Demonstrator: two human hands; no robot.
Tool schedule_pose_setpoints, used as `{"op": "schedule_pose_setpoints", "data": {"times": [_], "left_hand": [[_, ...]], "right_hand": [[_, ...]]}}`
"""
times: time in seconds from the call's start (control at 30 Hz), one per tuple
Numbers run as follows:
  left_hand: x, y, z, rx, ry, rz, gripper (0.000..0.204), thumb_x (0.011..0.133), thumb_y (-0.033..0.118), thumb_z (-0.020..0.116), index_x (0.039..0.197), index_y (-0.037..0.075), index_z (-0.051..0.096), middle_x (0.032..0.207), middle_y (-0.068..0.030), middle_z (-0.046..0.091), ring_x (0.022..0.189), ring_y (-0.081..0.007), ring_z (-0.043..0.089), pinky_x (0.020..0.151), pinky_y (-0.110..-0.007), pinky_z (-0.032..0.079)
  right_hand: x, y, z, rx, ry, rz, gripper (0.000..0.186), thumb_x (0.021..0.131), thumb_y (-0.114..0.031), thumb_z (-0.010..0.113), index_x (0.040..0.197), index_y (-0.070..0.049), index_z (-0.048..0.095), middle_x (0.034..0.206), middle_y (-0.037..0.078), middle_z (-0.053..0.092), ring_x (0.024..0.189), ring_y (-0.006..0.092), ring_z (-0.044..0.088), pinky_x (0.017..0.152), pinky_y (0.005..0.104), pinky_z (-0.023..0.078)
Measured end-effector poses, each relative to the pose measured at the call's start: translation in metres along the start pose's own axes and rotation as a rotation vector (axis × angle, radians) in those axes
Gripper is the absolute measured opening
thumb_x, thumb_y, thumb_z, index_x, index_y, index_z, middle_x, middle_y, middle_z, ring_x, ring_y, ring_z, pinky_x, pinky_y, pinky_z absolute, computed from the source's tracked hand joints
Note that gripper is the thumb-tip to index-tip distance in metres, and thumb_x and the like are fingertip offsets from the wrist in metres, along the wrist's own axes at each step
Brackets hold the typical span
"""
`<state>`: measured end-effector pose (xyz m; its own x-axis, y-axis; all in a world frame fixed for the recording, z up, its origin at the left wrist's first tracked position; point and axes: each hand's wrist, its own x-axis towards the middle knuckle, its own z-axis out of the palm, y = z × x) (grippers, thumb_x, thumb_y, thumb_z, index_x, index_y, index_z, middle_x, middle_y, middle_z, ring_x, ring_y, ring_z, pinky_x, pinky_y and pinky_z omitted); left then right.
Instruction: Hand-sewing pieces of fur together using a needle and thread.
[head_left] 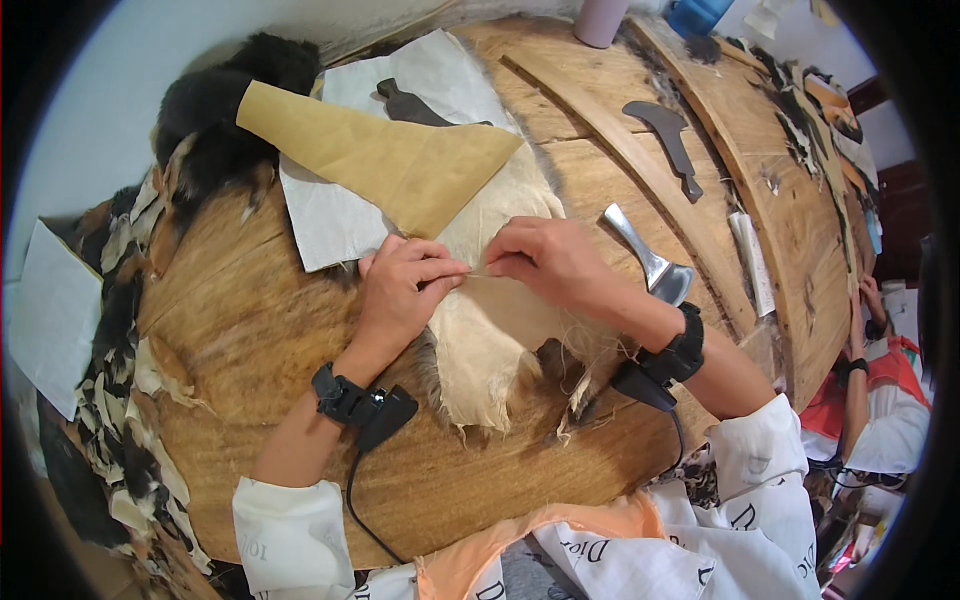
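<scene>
A pale animal hide [485,355], skin side up with fur at its edges, lies on the wooden table under both my hands. My left hand [405,285] pinches the hide near its middle between thumb and forefinger. Close beside it, my right hand [548,262] has its fingers pinched together over the same line across the hide; whatever is between the fingertips is too small to make out. A tan paper pattern piece [385,150] rests beyond my hands, partly over the hide and a white sheet [335,200]. Loose fibres hang from the hide's ragged near edge.
Right of the hide lie a shiny crescent-bladed knife [655,262], a dark flat tool [668,140] and long wooden strips [620,150]. Another dark tool [405,103] is partly under the paper. Fur scraps [130,420] line the left edge. A person's arm [857,385] shows far right.
</scene>
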<state>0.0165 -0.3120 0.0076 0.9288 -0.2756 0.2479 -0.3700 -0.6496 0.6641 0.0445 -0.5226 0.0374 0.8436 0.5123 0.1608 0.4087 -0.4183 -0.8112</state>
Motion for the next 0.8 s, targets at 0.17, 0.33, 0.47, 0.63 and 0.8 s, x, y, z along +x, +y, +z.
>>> {"op": "schedule_pose_setpoints", "data": {"times": [0.17,0.33,0.47,0.63,0.8], "left_hand": [[0.0,0.003,0.003,-0.017,-0.003,-0.019,0.008,0.073,0.02,0.072,0.081,0.019,0.074,0.087,0.0071,0.064,0.085,-0.0142,0.051,0.081,-0.033,0.031],[0.0,0.004,0.002,-0.014,0.001,-0.025,0.008,0.073,0.018,0.072,0.081,0.018,0.073,0.087,0.0065,0.064,0.085,-0.0149,0.052,0.081,-0.033,0.032],[0.001,0.004,0.003,-0.004,0.015,-0.018,0.007,0.073,0.017,0.071,0.08,0.017,0.072,0.087,0.0061,0.064,0.085,-0.0158,0.052,0.081,-0.033,0.032],[0.0,0.002,0.006,-0.012,0.039,-0.017,0.008,0.072,0.017,0.072,0.08,0.017,0.072,0.087,0.0057,0.065,0.085,-0.0162,0.052,0.08,-0.034,0.033],[-0.002,0.0,0.004,-0.011,0.047,-0.02,0.007,0.071,0.015,0.071,0.078,0.017,0.071,0.089,0.0054,0.066,0.083,-0.0173,0.052,0.08,-0.033,0.033]], "right_hand": [[-0.002,0.012,0.004,-0.149,-0.004,-0.06,0.007,0.073,-0.009,0.065,0.079,-0.005,0.067,0.072,0.011,0.059,0.069,0.0293,0.059,0.062,0.0366,0.047],[0.002,0.013,0.007,-0.181,-0.018,-0.084,0.006,0.076,-0.011,0.062,0.078,-0.006,0.065,0.072,0.01,0.058,0.068,0.0302,0.059,0.061,0.0383,0.047],[0.008,0.007,0.011,-0.408,-0.063,-0.103,0.014,0.079,-0.017,0.06,0.079,-0.002,0.058,0.074,0.013,0.056,0.072,0.0317,0.059,0.063,0.0399,0.047],[0.004,0.004,0.017,-0.473,-0.01,-0.191,0.029,0.073,-0.022,0.063,0.085,0.001,0.05,0.075,0.015,0.054,0.072,0.0326,0.056,0.064,0.0399,0.047],[0.009,0.001,0.027,-0.525,-0.03,-0.198,0.033,0.068,-0.02,0.061,0.089,0.001,0.046,0.074,0.014,0.052,0.068,0.0305,0.055,0.062,0.0389,0.047]]}}
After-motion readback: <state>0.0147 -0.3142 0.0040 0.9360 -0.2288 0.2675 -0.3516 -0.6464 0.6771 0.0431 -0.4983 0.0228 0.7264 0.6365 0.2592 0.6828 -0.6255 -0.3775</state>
